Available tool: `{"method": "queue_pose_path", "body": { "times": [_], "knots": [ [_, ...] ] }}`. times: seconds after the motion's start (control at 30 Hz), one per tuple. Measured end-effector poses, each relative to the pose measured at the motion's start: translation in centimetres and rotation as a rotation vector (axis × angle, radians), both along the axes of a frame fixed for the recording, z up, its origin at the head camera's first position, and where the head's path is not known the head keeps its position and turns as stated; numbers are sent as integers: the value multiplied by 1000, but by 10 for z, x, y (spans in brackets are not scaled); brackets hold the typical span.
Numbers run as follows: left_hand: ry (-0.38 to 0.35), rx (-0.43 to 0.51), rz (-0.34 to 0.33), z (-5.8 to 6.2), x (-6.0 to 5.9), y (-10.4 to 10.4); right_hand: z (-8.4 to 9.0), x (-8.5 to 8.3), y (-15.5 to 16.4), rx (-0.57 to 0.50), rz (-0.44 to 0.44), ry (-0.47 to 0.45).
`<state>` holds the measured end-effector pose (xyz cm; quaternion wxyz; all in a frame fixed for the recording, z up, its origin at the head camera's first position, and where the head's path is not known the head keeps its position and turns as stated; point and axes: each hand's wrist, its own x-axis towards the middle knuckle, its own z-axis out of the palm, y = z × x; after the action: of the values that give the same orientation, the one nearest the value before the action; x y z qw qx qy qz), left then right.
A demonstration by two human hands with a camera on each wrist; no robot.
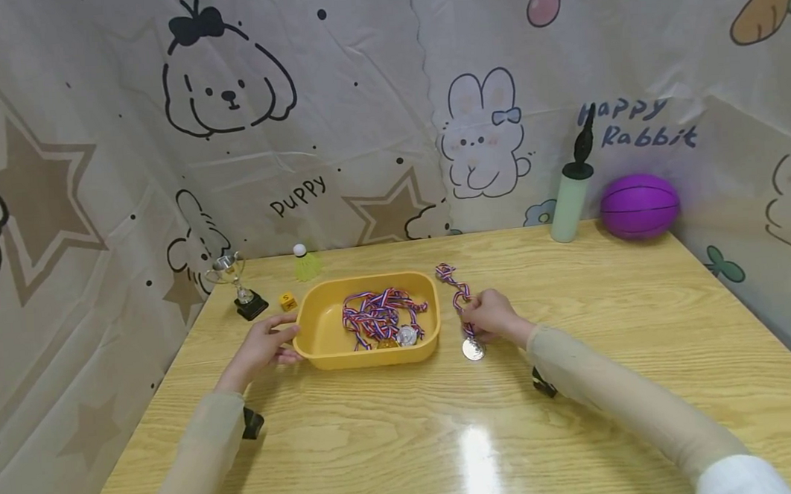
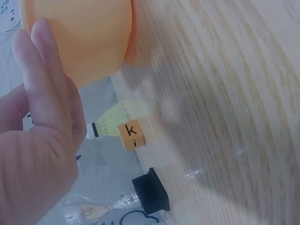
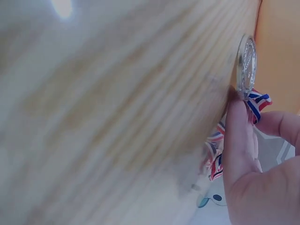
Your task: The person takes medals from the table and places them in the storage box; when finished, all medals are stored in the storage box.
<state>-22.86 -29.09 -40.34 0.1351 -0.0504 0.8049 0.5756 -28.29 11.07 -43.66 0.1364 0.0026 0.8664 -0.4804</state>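
Note:
A yellow plastic basin [image 1: 373, 358] stands on the table, with tangled striped ribbons [image 1: 375, 315], a silver medal [image 1: 406, 336] and a gold-coloured medal [image 1: 387, 344] inside. My left hand [image 1: 263, 345] touches the basin's left end; its fingers [image 2: 38, 79] look straight against the outer wall in the left wrist view. To the right of the basin, my right hand [image 1: 494, 315] pinches the knotted red, white and blue ribbon [image 1: 461, 296] of another silver medal [image 1: 472, 348]. In the right wrist view, thumb and fingers hold the ribbon [image 3: 257, 105] just by the medal's disc [image 3: 246, 67].
Behind my left hand are a small trophy [image 1: 251, 304], a yellow letter cube [image 1: 287, 302] and a yellow shuttlecock [image 1: 307, 265]. A green hand pump [image 1: 565, 208] and a purple ball [image 1: 639, 206] stand at the back right, before a patterned cloth [image 1: 362, 129].

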Motion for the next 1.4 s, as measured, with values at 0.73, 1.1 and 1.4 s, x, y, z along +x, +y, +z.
{"method": "queue_pose_path", "body": {
  "times": [0.73, 1.1, 1.4],
  "knots": [
    [27, 52, -36, -4, -1, -6, -1, -4, 4, -382, 18, -206],
    [-5, 3, 0, -6, -5, -4, -4, -3, 10, -358, 46, -183],
    [-2, 5, -8, -2, -2, -3, 3, 0, 14, -355, 10, -192]
  ]
}}
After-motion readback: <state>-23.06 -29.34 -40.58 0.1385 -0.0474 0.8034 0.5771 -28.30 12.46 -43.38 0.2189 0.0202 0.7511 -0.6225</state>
